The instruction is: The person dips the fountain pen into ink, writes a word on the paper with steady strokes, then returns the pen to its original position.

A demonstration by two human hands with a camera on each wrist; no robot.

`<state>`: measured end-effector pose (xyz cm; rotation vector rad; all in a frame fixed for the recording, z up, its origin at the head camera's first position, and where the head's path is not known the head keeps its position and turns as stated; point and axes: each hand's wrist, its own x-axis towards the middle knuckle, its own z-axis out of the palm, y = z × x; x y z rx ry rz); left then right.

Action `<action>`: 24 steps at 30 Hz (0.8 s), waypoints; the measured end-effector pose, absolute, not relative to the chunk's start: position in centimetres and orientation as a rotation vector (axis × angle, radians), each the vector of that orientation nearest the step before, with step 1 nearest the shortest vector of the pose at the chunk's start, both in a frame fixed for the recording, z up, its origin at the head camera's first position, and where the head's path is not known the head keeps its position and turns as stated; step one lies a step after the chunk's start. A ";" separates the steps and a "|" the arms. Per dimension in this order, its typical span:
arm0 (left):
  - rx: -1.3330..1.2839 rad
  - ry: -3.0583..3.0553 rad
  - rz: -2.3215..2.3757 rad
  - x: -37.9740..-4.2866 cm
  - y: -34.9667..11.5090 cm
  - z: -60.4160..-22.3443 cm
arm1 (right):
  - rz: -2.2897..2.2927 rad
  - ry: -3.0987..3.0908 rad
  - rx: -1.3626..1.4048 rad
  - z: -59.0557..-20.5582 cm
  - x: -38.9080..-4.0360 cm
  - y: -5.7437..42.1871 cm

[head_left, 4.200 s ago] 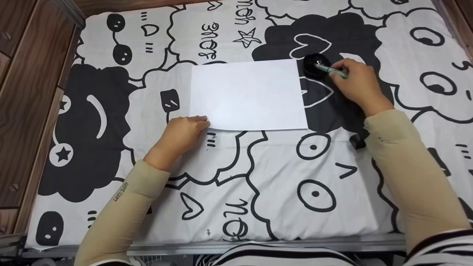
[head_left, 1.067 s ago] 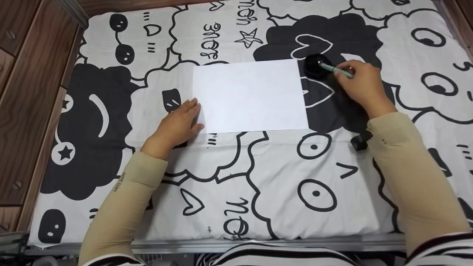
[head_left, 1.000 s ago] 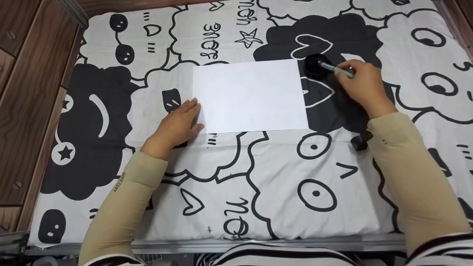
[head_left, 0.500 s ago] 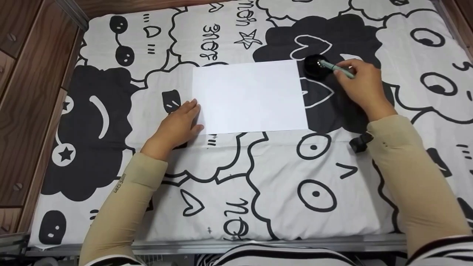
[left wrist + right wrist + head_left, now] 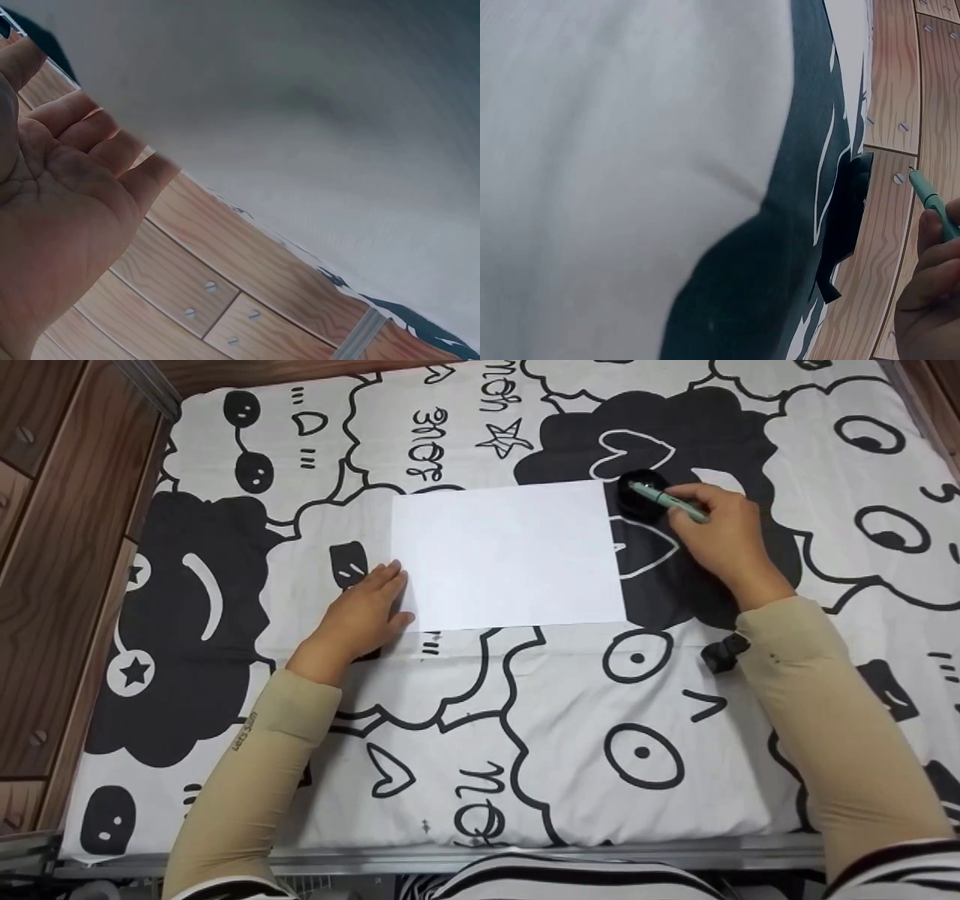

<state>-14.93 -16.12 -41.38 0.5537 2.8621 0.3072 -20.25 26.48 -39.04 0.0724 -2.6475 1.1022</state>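
A blank white sheet of paper (image 5: 510, 555) lies on the patterned cloth in the head view. My left hand (image 5: 362, 611) rests at its left edge, fingers extended; the left wrist view shows that palm (image 5: 67, 202) from the side. Between thumb and fingers, my right hand (image 5: 724, 532) pinches a mint-green pen (image 5: 679, 506). The pen's tip end overlaps a round, glossy black object (image 5: 637, 502) beside the paper's upper right corner. In the right wrist view the pen (image 5: 930, 199) points up and left, its slim dark tip apart from the black object (image 5: 846, 217).
The black-and-white cartoon cloth (image 5: 585, 810) covers the table, with a metal rail (image 5: 540, 859) along its near edge. Wood-patterned panels (image 5: 82, 547) stand at the left and back. A small black device (image 5: 724, 652) sits at the right wrist.
My left hand has moved from the paper's lower left corner up its left edge, fingers now straighter. My right hand and the pen have just shifted slightly left over the black object.
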 end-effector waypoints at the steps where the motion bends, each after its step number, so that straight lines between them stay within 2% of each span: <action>1: 0.555 2.862 0.311 -14.9 -16.1 -41.4 | 1.116 -2.639 0.085 -39.0 -20.2 26.3; 14: 0.547 2.872 0.320 -14.9 -16.1 -41.4 | 1.379 -2.529 0.168 -38.8 -19.8 24.6; 24: 0.551 2.866 0.323 -14.9 -16.1 -41.4 | 1.493 -2.391 0.311 -36.8 -18.4 22.0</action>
